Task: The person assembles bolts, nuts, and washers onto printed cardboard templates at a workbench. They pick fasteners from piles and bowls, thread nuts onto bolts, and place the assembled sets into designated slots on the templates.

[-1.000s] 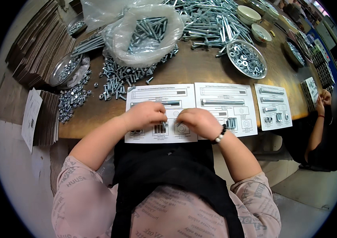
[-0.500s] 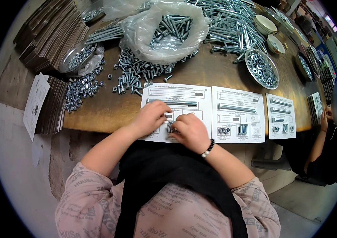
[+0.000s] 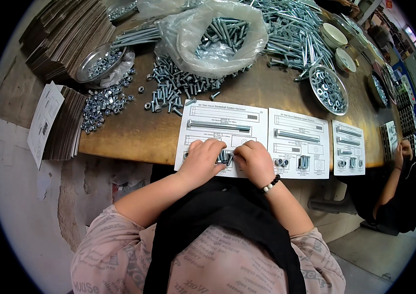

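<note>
A white printed card (image 3: 262,117) lies in front of me at the table's near edge. Across its upper part rests one long bolt (image 3: 220,126). Lower on the card stand several short bolts (image 3: 224,157), side by side between my hands. My left hand (image 3: 202,160) curls around their left side, thumb and fingers closed on them. From the right, my right hand (image 3: 255,162) pinches at the rightmost short bolt with its fingertips. The left hand hides the card's lower left part.
Two more cards with hardware, a middle card (image 3: 296,142) and a right card (image 3: 349,147), lie alongside. Behind are loose short bolts (image 3: 168,83), nuts (image 3: 101,105), a bag of bolts (image 3: 188,51), a washer bowl (image 3: 328,90) and cardboard stacks (image 3: 65,41). A co-worker's hand (image 3: 404,149) shows at right.
My left hand has come nearer and to the right, onto the short bolts. My right hand has shifted right, uncovering them. The view has moved slightly.
</note>
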The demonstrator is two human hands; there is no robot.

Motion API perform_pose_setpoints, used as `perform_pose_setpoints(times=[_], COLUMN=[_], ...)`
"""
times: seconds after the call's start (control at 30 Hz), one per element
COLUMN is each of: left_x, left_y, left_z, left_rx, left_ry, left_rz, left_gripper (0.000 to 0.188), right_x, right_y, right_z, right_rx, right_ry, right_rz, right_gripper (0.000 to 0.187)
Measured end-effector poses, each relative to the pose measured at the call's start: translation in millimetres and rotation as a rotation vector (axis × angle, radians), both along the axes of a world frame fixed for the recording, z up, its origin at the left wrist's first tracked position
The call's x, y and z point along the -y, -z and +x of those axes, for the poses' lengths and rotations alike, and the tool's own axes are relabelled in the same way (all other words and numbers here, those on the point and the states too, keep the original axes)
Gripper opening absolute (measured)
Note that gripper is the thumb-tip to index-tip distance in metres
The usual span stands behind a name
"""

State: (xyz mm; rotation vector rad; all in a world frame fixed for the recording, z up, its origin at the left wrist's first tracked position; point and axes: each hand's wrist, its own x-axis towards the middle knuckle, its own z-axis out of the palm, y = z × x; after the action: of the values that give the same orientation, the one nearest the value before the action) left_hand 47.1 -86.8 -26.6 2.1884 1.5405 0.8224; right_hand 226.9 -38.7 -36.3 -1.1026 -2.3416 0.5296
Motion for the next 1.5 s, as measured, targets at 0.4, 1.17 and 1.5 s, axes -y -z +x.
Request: perform_pose_setpoints(times=[0.4,1.17,1.5], left_x=[-1.4,-103.7,-238.1], left_y=[3.1,-25.3,-84.2], left_z=[0.5,-111.0,-77.1], left_rx=[0.010,-0.221,-0.626], left_ry=[0.013,-0.282,-0.069], left_rz=[-0.027,0.404,0.597], left_gripper=[0.045,0.028,0.020], right_x=[-3.8,-220.5,-259.9], right_y=[3.7,-83.0,-72.7], right_z=[-10.0,-84.9,-133.1], right_rx=[-0.009,-0.001,0.246], right_ry=[0.006,0.105,0.488], right_rz=[0.011,0.230,-0.209], right_gripper=[0.007,0.020,0.037])
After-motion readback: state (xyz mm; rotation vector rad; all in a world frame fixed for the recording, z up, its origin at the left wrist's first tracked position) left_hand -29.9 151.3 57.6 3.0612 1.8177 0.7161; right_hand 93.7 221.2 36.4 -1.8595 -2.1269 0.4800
